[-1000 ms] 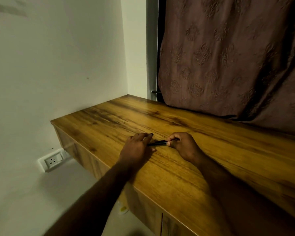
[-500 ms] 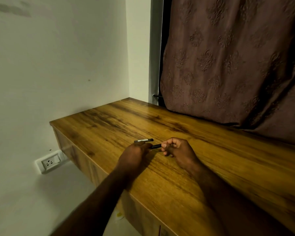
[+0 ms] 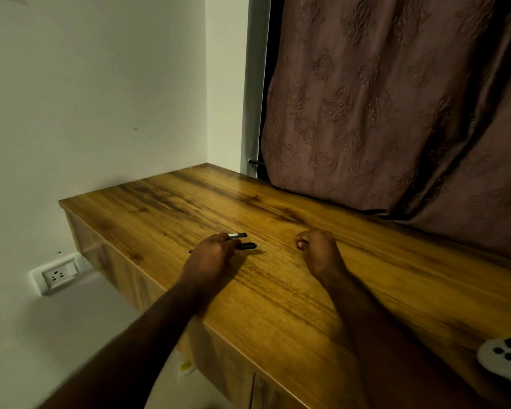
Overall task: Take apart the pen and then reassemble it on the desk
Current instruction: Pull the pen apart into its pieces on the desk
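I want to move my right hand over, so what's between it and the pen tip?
Only bare desk lies between the right hand and the pen tip in the head view.

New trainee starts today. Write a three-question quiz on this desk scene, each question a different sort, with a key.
1. True or false: both hands grip the black pen body.
2. Multiple choice: the silver-and-black pen piece lies
A. beside the right hand
B. on the desk just beyond the pen body, by the left hand's fingers
C. on the floor
3. Fill in: the right hand is curled into a loose ____ on the desk, apart from the pen parts.

Key
1. False: only the left hand rests over it; whether it actually grips is hidden.
2. B
3. fist
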Demonstrator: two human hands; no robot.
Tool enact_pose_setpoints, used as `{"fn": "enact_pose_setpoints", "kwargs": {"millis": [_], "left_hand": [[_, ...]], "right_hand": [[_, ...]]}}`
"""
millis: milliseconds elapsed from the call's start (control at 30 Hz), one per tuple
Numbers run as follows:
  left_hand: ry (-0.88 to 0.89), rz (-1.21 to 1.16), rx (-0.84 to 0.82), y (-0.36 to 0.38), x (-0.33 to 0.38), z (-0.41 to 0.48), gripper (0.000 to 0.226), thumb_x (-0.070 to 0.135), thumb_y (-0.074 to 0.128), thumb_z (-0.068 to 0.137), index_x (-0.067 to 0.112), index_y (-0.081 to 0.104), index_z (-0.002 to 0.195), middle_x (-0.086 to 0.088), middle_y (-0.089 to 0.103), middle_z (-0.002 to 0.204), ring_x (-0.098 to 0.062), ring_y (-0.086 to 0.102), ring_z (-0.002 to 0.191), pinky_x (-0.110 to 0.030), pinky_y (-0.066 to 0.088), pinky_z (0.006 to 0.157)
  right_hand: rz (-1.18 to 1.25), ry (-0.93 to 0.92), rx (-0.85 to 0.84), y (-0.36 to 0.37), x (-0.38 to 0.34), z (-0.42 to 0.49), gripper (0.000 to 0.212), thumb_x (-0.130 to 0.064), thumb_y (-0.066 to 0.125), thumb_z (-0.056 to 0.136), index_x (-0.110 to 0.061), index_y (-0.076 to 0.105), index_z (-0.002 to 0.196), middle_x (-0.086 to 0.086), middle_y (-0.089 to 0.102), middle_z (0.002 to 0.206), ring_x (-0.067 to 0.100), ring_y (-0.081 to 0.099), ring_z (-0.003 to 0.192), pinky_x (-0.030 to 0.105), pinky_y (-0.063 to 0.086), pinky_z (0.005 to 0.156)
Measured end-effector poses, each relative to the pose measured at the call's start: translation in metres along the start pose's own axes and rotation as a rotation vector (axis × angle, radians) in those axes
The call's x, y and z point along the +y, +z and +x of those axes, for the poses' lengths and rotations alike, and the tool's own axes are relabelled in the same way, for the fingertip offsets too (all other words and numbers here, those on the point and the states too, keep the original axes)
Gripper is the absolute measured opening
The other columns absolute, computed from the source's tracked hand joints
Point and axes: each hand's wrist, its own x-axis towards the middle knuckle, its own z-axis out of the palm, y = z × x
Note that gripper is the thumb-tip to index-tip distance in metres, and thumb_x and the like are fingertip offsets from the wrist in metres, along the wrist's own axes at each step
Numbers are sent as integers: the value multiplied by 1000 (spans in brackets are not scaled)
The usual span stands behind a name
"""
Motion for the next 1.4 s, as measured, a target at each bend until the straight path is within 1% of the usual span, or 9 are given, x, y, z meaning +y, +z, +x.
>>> {"fn": "enact_pose_setpoints", "kwargs": {"millis": [167,333,500,667,767,867,1000,1133,1400], "left_hand": [[-7,16,-17,0,0,0,28,33,62,89,18,69,111,-7,68,112,-19,65,93,-26,50,80],[-26,0,-37,-3,5,1,48,50,44,86,16,70,107,-11,69,110,-25,67,93,-34,55,81],[-25,1,-31,-1,1,1,30,38,60,90,20,69,111,-7,68,115,-21,66,95,-33,54,83],[-5,-18,-2,-3,4,0,29,33,65,88,22,68,115,-5,68,118,-18,66,98,-27,52,84],[5,-49,8,-5,5,0,34,30,66,87,23,65,121,-2,68,118,-16,65,100,-26,52,86],[-37,-57,8,-6,6,-1,42,41,53,91,21,60,127,-1,67,117,-16,63,101,-32,52,87],[-61,-102,45,-12,17,-4,61,52,33,85,14,61,123,-6,68,111,-21,63,95,-31,50,81],[-96,-61,38,-8,13,-3,36,30,53,89,17,60,122,-6,68,110,-23,62,95,-29,47,78],[-60,-64,20,-7,12,-2,38,30,54,90,17,59,125,-5,68,111,-21,62,96,-29,48,79]], "right_hand": [[-39,-15,-21,4,2,1,30,-3,55,88,-16,70,111,7,72,103,24,66,95,36,55,82],[10,9,-4,5,4,2,39,-2,51,88,-17,61,123,9,70,104,24,66,91,39,57,75],[75,50,8,5,6,4,37,-4,53,88,-15,61,122,10,71,100,24,66,89,35,56,76],[152,83,198,1,9,-1,22,-14,60,88,-17,68,107,2,72,95,18,66,88,34,54,78],[435,89,300,-7,-11,-12,9,-17,63,89,-13,70,85,0,67,75,13,61,68,28,49,65],[670,130,98,-3,-40,-29,20,-24,66,88,-13,64,71,3,57,55,10,49,43,24,39,46],[800,133,-153,16,-63,-39,11,-15,60,92,-7,65,87,10,65,70,14,51,46,24,38,40],[903,121,-211,18,-66,-39,11,-7,54,94,-8,64,88,13,65,78,17,52,48,23,39,39],[930,112,-225,16,-64,-41,5,-6,60,90,-4,65,88,15,66,78,15,53,47,24,40,39]]}}
